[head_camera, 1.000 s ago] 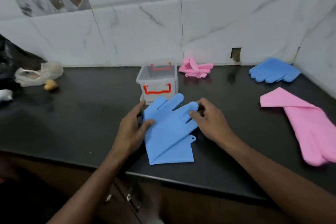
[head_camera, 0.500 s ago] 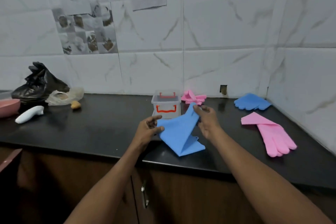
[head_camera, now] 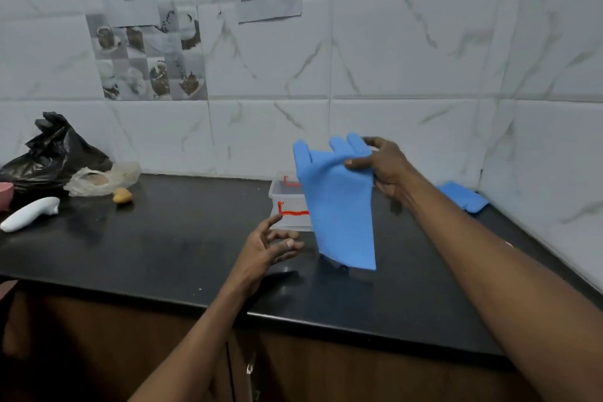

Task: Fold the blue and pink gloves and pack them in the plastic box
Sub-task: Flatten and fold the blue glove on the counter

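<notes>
Black, crinkly plastic bag (head_camera: 55, 153) is slumping against the tiles on the far left. A smooth, rounded white gadget (head_camera: 29, 214), a filmy clear bag (head_camera: 101, 178) and a small yellowish lump (head_camera: 122, 196) are lying near it on the glossy dark counter (head_camera: 163, 254). The left hand (head_camera: 270, 245) is hovering low over the counter, fingers loosely curled, spread apart, gripping nothing. Just behind it the see-through plastic box (head_camera: 287, 202) with red handles is sitting, half hidden by the rubbery blue glove (head_camera: 339, 206). That glove is hanging in the air, finger end up, flat cuff dangling just above the counter. The right hand (head_camera: 388, 166) is pinching it near the top, thumb in front. A second blue glove (head_camera: 463, 197) is lying in the right corner.
</notes>
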Motion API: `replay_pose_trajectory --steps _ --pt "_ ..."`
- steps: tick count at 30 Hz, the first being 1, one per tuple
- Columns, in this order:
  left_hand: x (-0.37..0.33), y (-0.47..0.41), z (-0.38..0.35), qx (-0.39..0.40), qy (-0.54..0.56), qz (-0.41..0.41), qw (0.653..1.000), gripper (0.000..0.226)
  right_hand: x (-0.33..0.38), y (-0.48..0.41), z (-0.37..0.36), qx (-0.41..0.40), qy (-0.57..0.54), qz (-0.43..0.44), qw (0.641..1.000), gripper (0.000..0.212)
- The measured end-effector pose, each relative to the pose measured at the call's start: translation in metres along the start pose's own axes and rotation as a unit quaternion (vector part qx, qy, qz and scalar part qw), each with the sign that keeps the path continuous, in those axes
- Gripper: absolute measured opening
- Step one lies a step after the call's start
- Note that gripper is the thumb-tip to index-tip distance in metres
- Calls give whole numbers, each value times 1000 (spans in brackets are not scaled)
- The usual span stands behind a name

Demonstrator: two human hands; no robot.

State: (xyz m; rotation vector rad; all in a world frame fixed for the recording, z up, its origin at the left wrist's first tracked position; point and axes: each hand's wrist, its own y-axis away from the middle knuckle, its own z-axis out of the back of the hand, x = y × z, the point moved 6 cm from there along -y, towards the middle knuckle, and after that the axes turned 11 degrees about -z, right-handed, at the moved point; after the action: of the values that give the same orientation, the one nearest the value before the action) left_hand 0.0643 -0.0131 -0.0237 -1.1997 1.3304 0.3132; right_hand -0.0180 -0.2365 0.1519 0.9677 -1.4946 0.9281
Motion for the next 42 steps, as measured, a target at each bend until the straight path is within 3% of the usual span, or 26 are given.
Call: replay_pose_trajectory --steps 8,11,13,14,17,19,22,24,26,28,31,33,35,37,39,42 --pt "-11 7 -8 34 -78 4 996 43 44 5 20 -20 37 21 999 67" --pt "-41 16 -21 -70 -152 -90 982 21 46 6 29 -82 107 37 990 66" --pt "-62 28 -50 -91 -143 -157 973 17 49 8 33 -153 198 71 966 64" --pt "-69 32 -72 -59 -122 -168 977 21 50 11 33 -183 227 95 952 62" --pt "-77 15 -144 62 -86 -117 987 66 51 23 18 -229 264 166 922 56" --pt "-84 -14 -174 78 -15 -57 995 76 51 32 1 -196 288 203 915 56" --pt "-89 -47 -199 98 118 -51 987 76 41 42 -14 -25 372 170 912 61" --pt "-74 -50 -204 66 209 -51 974 62 31 51 1 73 306 93 945 54" --pt "-48 -47 -206 7 383 28 923 51 26 58 27 90 223 69 968 39" --pt "-33 -43 -206 -28 488 68 870 49 21 66 65 15 155 94 983 32" --pt "-20 -37 -194 -78 485 68 868 45 -13 89 124 -168 129 96 973 31" --pt "-15 -34 -194 -73 493 61 865 45 -57 100 144 -220 158 11 963 50" --pt "-11 -34 -198 -73 514 57 853 44 -103 103 143 -185 117 -94 971 69" --pt "-11 -35 -204 -67 527 53 845 47 -132 101 125 -106 -23 -153 982 70" --pt "-13 -33 -214 -44 521 52 851 52 -144 96 104 -28 -179 -174 968 62" --pt "-17 -34 -219 -8 514 34 857 55 -140 86 85 54 -315 -141 937 53"
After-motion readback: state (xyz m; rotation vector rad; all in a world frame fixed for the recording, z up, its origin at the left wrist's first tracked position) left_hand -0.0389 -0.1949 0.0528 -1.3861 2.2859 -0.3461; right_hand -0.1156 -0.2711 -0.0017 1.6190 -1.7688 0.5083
